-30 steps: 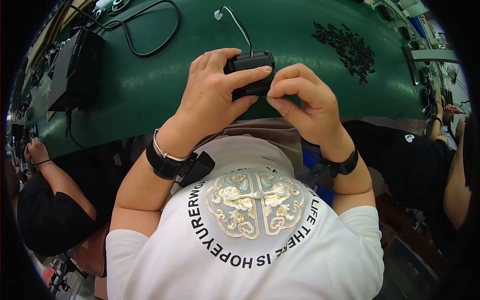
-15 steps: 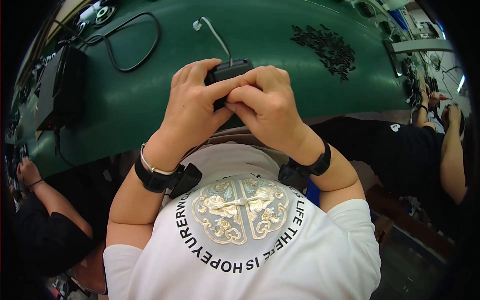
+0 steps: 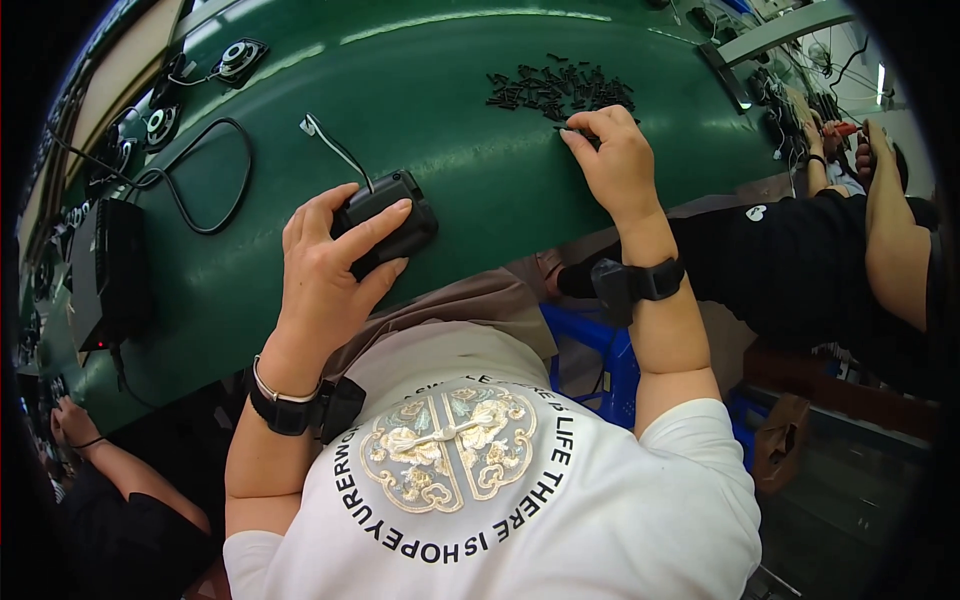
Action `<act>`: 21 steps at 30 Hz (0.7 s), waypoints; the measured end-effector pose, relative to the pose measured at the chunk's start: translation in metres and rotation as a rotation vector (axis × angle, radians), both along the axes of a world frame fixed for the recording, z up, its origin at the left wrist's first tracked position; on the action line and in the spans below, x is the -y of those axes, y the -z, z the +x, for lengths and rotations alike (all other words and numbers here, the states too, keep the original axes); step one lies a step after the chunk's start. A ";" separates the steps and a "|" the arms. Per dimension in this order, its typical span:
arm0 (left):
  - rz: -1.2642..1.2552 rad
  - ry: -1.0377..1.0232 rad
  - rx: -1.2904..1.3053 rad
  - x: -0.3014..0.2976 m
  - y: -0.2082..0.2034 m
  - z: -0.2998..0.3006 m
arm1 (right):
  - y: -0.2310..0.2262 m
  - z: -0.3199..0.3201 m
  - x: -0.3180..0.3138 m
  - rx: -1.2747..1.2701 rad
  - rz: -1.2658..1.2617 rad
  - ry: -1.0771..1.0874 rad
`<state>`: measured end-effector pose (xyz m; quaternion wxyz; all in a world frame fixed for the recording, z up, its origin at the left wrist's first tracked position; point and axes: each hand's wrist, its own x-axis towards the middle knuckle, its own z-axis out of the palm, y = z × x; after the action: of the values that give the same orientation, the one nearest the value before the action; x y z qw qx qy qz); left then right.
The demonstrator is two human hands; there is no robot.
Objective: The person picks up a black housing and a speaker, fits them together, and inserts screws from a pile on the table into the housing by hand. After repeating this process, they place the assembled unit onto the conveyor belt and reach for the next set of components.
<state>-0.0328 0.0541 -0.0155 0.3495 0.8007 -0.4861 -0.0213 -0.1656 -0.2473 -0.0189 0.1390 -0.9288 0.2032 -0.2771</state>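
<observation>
My left hand (image 3: 322, 275) is wrapped round a black box-shaped housing (image 3: 405, 232), thumb and fingers on its sides, near the table's front edge. A thin cable (image 3: 345, 158) rises from the housing's far side and ends in a white plug (image 3: 308, 124). Over to the right, my right hand (image 3: 612, 165) is at the near edge of a pile of small black pieces (image 3: 545, 90). Its thumb and forefinger are drawn together in a pinch, with a small dark piece showing at the fingertips.
A black power box (image 3: 105, 275) with a looped black cable (image 3: 240, 190) stands at the left of the green table (image 3: 450, 60). Round speakers (image 3: 238, 62) lie at the far left. A grey metal frame (image 3: 780, 30) is far right. Other people's arms (image 3: 890, 230) work on both sides.
My right hand has left the housing and moved right to the pile. My left hand still holds the housing, now lower and further left in view. The view itself has shifted.
</observation>
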 end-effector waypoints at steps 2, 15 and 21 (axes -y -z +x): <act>0.004 -0.017 0.007 -0.004 0.000 0.000 | -0.001 0.006 0.004 -0.025 -0.017 -0.041; -0.058 -0.011 0.045 -0.006 0.007 0.002 | -0.063 0.065 -0.106 -0.152 0.341 -0.727; -0.072 -0.006 0.094 0.000 0.008 0.000 | -0.046 0.104 -0.110 -0.208 -0.060 -0.828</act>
<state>-0.0326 0.0537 -0.0236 0.3551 0.7892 -0.4999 0.0351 -0.0615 -0.1371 0.0269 0.1900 -0.9586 -0.1823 -0.1084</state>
